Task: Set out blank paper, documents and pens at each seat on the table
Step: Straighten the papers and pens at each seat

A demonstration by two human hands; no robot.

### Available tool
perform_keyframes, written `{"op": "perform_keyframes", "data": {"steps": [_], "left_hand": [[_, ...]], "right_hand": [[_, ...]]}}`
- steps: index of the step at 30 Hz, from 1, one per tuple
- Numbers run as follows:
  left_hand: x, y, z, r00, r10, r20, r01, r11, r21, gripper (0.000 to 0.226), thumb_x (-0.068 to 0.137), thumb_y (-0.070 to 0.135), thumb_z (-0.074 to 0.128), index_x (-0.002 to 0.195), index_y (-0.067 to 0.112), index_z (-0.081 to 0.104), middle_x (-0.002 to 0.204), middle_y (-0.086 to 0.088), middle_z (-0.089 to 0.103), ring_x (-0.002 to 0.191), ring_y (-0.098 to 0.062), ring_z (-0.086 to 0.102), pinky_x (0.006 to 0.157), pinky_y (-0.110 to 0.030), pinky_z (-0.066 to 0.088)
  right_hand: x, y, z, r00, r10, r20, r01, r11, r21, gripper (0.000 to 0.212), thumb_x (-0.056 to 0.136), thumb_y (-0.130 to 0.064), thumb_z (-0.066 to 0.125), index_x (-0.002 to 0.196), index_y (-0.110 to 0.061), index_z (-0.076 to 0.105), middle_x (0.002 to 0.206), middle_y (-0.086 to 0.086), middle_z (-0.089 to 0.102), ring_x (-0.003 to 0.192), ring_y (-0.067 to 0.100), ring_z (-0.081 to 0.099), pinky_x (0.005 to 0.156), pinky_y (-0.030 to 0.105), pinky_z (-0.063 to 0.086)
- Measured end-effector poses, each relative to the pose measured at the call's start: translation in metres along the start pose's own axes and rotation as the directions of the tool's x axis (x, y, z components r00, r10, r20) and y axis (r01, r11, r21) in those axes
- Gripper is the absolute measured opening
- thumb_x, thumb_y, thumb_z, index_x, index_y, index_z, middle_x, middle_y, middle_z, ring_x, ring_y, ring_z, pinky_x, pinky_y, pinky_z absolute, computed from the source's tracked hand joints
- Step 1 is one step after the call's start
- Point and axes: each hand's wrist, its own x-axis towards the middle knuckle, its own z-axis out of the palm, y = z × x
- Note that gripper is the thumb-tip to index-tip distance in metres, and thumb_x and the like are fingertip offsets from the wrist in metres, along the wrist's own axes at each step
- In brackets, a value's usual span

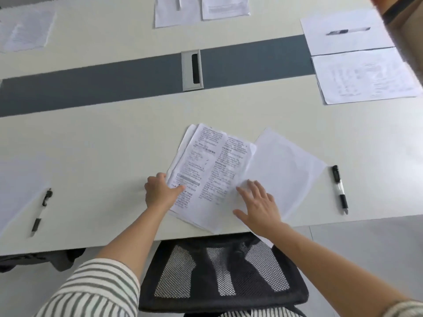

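The left hand (161,193) pinches the printed documents (206,170) by their edge; the right hand (257,204) lies flat, fingers spread, on the blank sheets (283,165). Better to square both piles (they overlap crookedly) beside the pen (340,188).

Papers and pens laid out across a table (114,138), chair at the near edge.

At frame centre lies a printed stack (206,175), its right edge overlapped by a blank sheet (286,170); a pen (340,189) lies right of that sheet, apart from it. The left hand (160,191) grips the stack's left edge; the right hand (258,207) rests flat on the blank sheet. Below them a chair (224,271) stands against the table edge. At lower left a second pen (42,211) lies beside another sheet (20,186). A cable port (192,70) sits above centre. At upper right a third pen (348,30) lies on a far sheet (343,40), with a printed page (364,76) just below it.
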Motion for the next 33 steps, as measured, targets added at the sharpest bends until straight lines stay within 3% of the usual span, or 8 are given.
{"op": "perform_keyframes", "data": {"steps": [4,11,15,18,20,21,27,33], "left_hand": [[0.011,0.007,0.012,0.999,0.050,0.007,-0.051,0.993,0.105,0.070,0.070,0.049,0.076,0.123,0.013,0.048,0.120,-0.009,0.056,0.113,-0.032,0.052,0.091,-0.042,0.046],[0.006,0.024,-0.001,0.974,0.109,0.199,-0.023,0.919,-0.394,0.013,0.077,0.006,0.071,0.088,0.012,0.066,0.088,-0.005,0.070,0.089,-0.030,0.069,0.073,-0.033,0.053],[-0.019,0.028,-0.043,0.941,0.278,0.195,-0.114,0.799,-0.591,0.024,0.081,0.002,0.068,0.077,0.026,0.068,0.078,0.006,0.072,0.074,-0.019,0.070,0.061,-0.024,0.054],[-0.035,0.019,-0.077,0.911,0.363,0.194,-0.120,0.686,-0.718,0.023,0.082,0.001,0.068,0.083,0.023,0.073,0.083,0.001,0.077,0.077,-0.018,0.074,0.068,-0.031,0.059],[-0.040,0.009,-0.095,0.898,0.404,0.175,-0.140,0.638,-0.757,0.022,0.082,-0.002,0.069,0.089,0.018,0.075,0.088,0.001,0.078,0.084,-0.018,0.074,0.075,-0.032,0.060],[-0.042,0.003,-0.103,0.892,0.424,0.156,-0.166,0.630,-0.759,0.023,0.082,-0.002,0.069,0.092,0.017,0.075,0.090,0.002,0.078,0.086,-0.016,0.074,0.077,-0.031,0.060],[-0.029,-0.022,-0.142,0.888,0.457,-0.047,-0.332,0.567,-0.754,0.026,0.074,0.009,0.076,0.095,0.026,0.074,0.098,0.003,0.077,0.094,-0.015,0.072,0.083,-0.030,0.056],[-0.021,-0.047,-0.129,0.928,0.372,0.010,-0.251,0.645,-0.722,0.030,0.079,0.004,0.074,0.090,0.031,0.068,0.098,0.013,0.072,0.094,-0.002,0.067,0.079,-0.019,0.052]], "right_hand": [[0.003,0.003,0.018,1.000,0.002,-0.003,-0.002,0.998,-0.060,0.071,0.094,-0.054,0.041,0.154,-0.032,0.008,0.164,0.006,-0.013,0.150,0.026,-0.016,0.121,0.042,0.004],[0.002,0.001,0.018,0.999,0.032,0.009,-0.032,0.998,-0.055,0.073,0.092,-0.056,0.045,0.153,-0.036,0.010,0.164,0.002,-0.013,0.150,0.022,-0.016,0.121,0.041,0.003],[0.002,-0.013,-0.008,0.984,0.168,-0.056,-0.147,0.952,0.270,0.083,0.086,-0.058,0.060,0.153,-0.030,0.018,0.164,-0.003,0.010,0.150,0.019,0.016,0.117,0.041,0.023],[0.001,-0.033,-0.047,0.961,0.267,-0.077,-0.090,0.562,0.822,0.083,0.072,-0.042,0.082,0.141,-0.025,0.040,0.146,-0.006,0.049,0.135,0.018,0.047,0.104,0.038,0.044],[0.004,-0.046,-0.073,0.985,0.168,-0.045,0.007,0.218,0.976,0.062,0.070,-0.025,0.084,0.126,-0.020,0.058,0.125,-0.002,0.068,0.122,0.023,0.060,0.096,0.037,0.051],[0.006,-0.054,-0.084,0.992,0.116,-0.054,0.033,0.170,0.985,0.049,0.073,-0.018,0.080,0.120,-0.018,0.064,0.119,-0.001,0.072,0.118,0.026,0.063,0.096,0.040,0.052],[0.016,-0.103,-0.113,0.959,0.074,-0.272,0.252,0.208,0.945,0.031,0.085,0.003,0.067,0.114,-0.008,0.070,0.119,0.006,0.072,0.112,0.024,0.067,0.095,0.039,0.052],[0.026,-0.121,-0.090,0.977,0.088,-0.197,0.154,0.353,0.923,0.030,0.083,0.004,0.070,0.096,-0.023,0.074,0.102,-0.006,0.077,0.099,0.013,0.072,0.094,0.037,0.055]]}}
